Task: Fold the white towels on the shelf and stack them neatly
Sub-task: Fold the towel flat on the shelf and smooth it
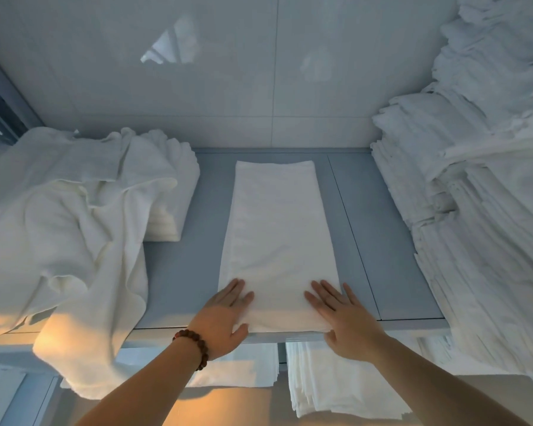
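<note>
A white towel (277, 232), folded into a long narrow strip, lies flat on the grey shelf (388, 241) and runs from its front edge toward the back wall. My left hand (223, 318), with a bead bracelet on its wrist, rests flat on the strip's near left corner, thumb at the front edge. My right hand (343, 321) lies flat on the near right corner, thumb under the front edge. A heap of loose white towels (59, 229) spills over the shelf's left side. Behind the heap sits a small folded stack (173, 192).
A tall pile of folded white towels (474, 186) fills the right side of the shelf up to the top. Glossy white wall panels (228, 72) close the back. Below the shelf's front edge, more folded white cloths (330, 376) sit on a lower level.
</note>
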`<state>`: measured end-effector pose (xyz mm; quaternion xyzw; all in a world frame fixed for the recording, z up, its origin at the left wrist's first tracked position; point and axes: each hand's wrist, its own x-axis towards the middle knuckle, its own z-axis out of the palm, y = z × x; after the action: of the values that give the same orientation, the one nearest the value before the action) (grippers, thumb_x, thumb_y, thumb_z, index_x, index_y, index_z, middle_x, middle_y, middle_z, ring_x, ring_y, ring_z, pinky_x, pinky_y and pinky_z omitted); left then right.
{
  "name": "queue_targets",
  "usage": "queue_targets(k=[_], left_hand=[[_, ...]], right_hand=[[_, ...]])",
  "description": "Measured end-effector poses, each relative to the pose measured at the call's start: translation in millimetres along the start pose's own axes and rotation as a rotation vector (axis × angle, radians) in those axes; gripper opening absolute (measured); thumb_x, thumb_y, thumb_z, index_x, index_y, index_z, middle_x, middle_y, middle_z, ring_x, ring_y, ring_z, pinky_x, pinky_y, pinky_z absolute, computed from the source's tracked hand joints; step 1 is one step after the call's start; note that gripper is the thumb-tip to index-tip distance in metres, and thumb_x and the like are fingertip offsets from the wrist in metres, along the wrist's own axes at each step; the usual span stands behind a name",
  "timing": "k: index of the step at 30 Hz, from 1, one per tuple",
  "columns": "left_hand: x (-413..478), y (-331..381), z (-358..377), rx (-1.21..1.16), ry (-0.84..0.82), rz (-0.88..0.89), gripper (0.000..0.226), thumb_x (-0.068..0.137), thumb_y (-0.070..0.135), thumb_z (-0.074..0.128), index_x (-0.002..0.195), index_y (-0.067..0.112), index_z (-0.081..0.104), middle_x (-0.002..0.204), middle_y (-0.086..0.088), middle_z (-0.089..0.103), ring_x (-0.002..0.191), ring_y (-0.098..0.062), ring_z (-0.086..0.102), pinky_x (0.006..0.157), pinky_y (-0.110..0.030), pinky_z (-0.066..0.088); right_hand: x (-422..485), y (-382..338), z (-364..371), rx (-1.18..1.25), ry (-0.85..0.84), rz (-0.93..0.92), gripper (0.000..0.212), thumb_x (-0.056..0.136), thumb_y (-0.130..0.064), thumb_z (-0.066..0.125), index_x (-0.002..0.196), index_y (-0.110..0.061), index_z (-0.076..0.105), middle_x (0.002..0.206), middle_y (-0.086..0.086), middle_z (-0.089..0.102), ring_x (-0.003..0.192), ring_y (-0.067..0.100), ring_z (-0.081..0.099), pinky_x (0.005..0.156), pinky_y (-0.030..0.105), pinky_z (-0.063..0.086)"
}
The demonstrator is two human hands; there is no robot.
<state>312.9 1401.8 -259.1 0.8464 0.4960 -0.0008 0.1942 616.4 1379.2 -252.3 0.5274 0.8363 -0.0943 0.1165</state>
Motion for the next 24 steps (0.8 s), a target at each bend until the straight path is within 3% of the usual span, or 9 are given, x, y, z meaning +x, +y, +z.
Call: queue_targets(k=[3, 5, 11, 14, 17, 19, 21, 24], left_hand=[[5, 2, -6, -0.057, 0.054, -0.001, 0.056, 0.094, 0.056, 0.025, 0.146, 0.034, 0.025, 0.157, 0.011, 0.003, 0.143, -0.007, -0.009, 0.117, -0.032, 0.004], [17, 5, -10, -0.118, 0.083, 0.001, 0.051, 0.096, 0.053, 0.026, 0.143, 0.033, 0.033, 0.156, 0.012, 0.011, 0.144, -0.006, -0.001, 0.118, -0.032, 0.007], [70, 6, -19, -0.323, 0.194, -0.047, 0.035, 0.097, 0.025, 0.043, 0.13, 0.016, 0.053, 0.149, 0.0, 0.035, 0.141, -0.013, 0.018, 0.115, -0.024, 0.012], [89, 0, -20, -0.249, 0.252, -0.091, 0.041, 0.095, 0.014, 0.042, 0.135, 0.007, 0.047, 0.148, -0.006, 0.036, 0.141, -0.014, 0.021, 0.111, -0.016, 0.009], [93, -9, -21, -0.217, 0.444, -0.152, 0.044, 0.092, 0.009, 0.044, 0.136, 0.003, 0.044, 0.148, -0.007, 0.036, 0.14, -0.016, 0.025, 0.11, -0.014, 0.006], [87, -17, -17, -0.17, 0.433, -0.159, 0.046, 0.092, 0.009, 0.044, 0.137, 0.003, 0.043, 0.15, -0.008, 0.034, 0.141, -0.017, 0.024, 0.11, -0.015, 0.005], [82, -24, -8, -0.111, 0.337, -0.145, 0.048, 0.092, 0.011, 0.043, 0.139, 0.004, 0.04, 0.151, -0.008, 0.03, 0.142, -0.018, 0.022, 0.113, -0.019, 0.007], [89, -25, -10, -0.016, 0.365, -0.213, 0.049, 0.082, 0.02, 0.045, 0.129, 0.01, 0.053, 0.138, -0.008, 0.049, 0.13, -0.025, 0.041, 0.108, -0.04, 0.029]], right_hand=[[2, -9, -2, 0.075, 0.0, 0.001, 0.08, 0.087, -0.063, 0.027, 0.148, -0.031, -0.013, 0.153, -0.004, -0.029, 0.14, 0.015, -0.031, 0.112, 0.038, -0.022], [9, -16, -4, 0.107, 0.006, 0.01, 0.079, 0.086, -0.07, 0.018, 0.149, -0.031, -0.008, 0.153, -0.004, -0.028, 0.141, 0.014, -0.028, 0.114, 0.04, -0.02], [57, -26, -16, 0.177, 0.035, 0.096, 0.063, 0.094, -0.06, 0.015, 0.15, -0.034, 0.0, 0.158, -0.002, -0.016, 0.144, 0.014, -0.02, 0.117, 0.046, -0.014], [80, -26, -17, 0.175, 0.068, 0.133, 0.061, 0.095, -0.058, 0.016, 0.149, -0.035, -0.001, 0.158, 0.001, -0.017, 0.144, 0.017, -0.02, 0.116, 0.048, -0.014], [93, -25, -16, 0.181, 0.114, 0.181, 0.062, 0.096, -0.056, 0.016, 0.149, -0.033, -0.004, 0.158, 0.002, -0.017, 0.144, 0.02, -0.02, 0.115, 0.048, -0.015], [95, -28, -12, 0.176, 0.132, 0.208, 0.064, 0.095, -0.056, 0.018, 0.149, -0.032, -0.007, 0.157, 0.002, -0.019, 0.143, 0.02, -0.022, 0.115, 0.047, -0.017], [95, -33, -8, 0.17, 0.138, 0.231, 0.066, 0.094, -0.056, 0.018, 0.149, -0.031, -0.007, 0.157, 0.001, -0.019, 0.143, 0.019, -0.023, 0.115, 0.048, -0.017], [105, -40, -15, 0.18, 0.215, 0.289, 0.064, 0.092, -0.051, 0.021, 0.15, -0.028, 0.006, 0.16, 0.004, -0.003, 0.146, 0.021, -0.012, 0.116, 0.05, -0.013]])
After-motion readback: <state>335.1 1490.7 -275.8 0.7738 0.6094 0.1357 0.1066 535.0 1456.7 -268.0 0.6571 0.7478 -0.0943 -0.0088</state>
